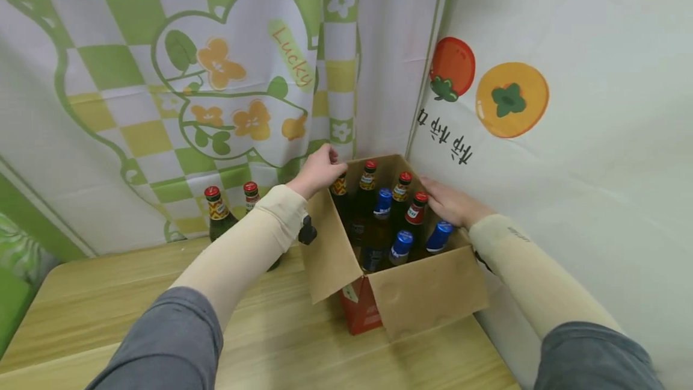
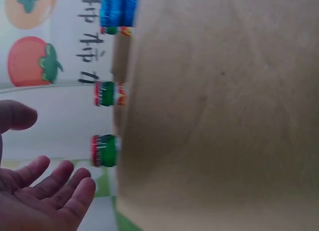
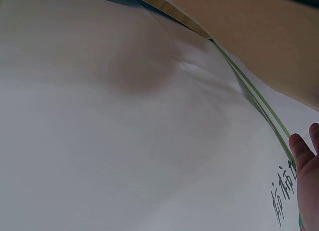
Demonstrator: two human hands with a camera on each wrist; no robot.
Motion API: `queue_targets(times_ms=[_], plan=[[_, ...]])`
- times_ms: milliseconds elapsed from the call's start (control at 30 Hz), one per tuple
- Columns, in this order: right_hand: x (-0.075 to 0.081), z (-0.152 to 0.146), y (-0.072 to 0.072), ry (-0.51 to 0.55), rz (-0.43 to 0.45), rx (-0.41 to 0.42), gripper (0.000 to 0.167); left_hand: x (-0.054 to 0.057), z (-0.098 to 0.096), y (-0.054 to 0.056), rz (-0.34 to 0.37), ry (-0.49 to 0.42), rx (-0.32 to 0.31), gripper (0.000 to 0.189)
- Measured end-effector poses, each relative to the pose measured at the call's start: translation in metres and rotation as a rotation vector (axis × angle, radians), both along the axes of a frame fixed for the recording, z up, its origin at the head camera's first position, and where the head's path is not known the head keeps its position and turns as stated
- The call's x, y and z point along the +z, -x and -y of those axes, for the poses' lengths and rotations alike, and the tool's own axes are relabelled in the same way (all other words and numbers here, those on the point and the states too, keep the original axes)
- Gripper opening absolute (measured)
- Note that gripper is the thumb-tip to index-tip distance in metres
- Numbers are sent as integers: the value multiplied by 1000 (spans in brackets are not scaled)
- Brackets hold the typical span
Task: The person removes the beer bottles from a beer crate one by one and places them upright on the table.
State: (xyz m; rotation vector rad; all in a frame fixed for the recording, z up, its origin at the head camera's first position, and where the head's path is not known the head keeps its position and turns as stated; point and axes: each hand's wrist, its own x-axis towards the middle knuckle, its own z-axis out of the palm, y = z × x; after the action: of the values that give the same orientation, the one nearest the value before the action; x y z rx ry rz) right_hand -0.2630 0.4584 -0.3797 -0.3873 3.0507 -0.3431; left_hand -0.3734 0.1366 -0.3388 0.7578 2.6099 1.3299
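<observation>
An open cardboard carton [image 1: 364, 309] stands on the table, holding several dark glass bottles, some red-capped [image 1: 416, 212] and some blue-capped [image 1: 401, 248]. My left hand [image 1: 322, 168] is at the carton's far left corner, over a red-capped bottle. In the left wrist view this left hand [image 2: 47, 196] has loosely bent, spread fingers with nothing between them, beside the bottle tops and a brown flap [image 2: 219, 111]. On the carton's right side lies my right hand [image 1: 449, 200], fingers extended along the edge. The right wrist view catches only part of the right hand [image 3: 308, 166], near a flap [image 3: 269, 36].
Two more red-capped bottles, one nearer [image 1: 220, 218] and one partly behind my left forearm [image 1: 251, 195], stand left on the wooden table [image 1: 260, 342]. A checked curtain [image 1: 119, 77] hangs behind. A white printed sheet [image 1: 585, 155] rises close on the carton's right.
</observation>
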Motion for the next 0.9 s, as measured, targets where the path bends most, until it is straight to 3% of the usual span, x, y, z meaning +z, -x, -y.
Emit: queue_targets(times_ms=[133,200,400,467,600,767,900], plan=[[-1,0,-1,2,21,-16,58,-12,-12,6,38,102,-6,48],[-2,2,0,5,29,-15,58,-16,-15,8,23,188,-22,50],[-1,-1,0,3,22,-19,58,-21,-27,14,-191,414,-127,22],[-1,-1,0,4,18,-17,58,-23,-27,17,-244,438,-149,13],[-1,0,0,1,9,-12,58,-25,-22,21,-270,442,-208,13],[-1,-1,-1,2,5,-7,57,-29,-17,23,-263,455,-346,32],[-2,-2,0,6,0,-5,57,-31,-18,22,-201,451,-427,42]])
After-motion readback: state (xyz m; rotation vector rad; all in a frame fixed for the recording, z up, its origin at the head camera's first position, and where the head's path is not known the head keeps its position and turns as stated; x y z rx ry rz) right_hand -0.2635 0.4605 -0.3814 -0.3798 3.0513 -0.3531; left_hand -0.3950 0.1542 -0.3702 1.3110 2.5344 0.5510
